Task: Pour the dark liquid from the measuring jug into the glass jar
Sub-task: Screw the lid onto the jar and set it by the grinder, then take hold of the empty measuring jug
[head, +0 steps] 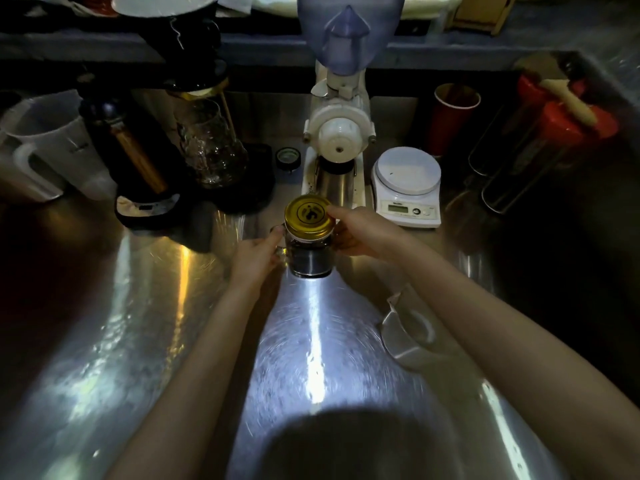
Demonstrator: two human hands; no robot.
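Note:
A glass jar (309, 258) with a handle stands on the steel counter (311, 341) at centre, holding dark liquid. A gold lid (309, 215) with a black logo sits on its mouth. My left hand (254, 258) grips the jar's handle on its left side. My right hand (353, 230) holds the lid's right edge, fingers curled beside the jar. A clear measuring jug (408, 336) stands to the right under my right forearm, partly hidden; it looks drained.
Behind the jar stands a white coffee grinder (337, 133) and a white digital scale (407, 185). At the left are a white pitcher (52, 147), a dark brewer stand and a glass carafe (211, 147). Red cup (452, 116) and red-lidded containers (554, 133) are at the right.

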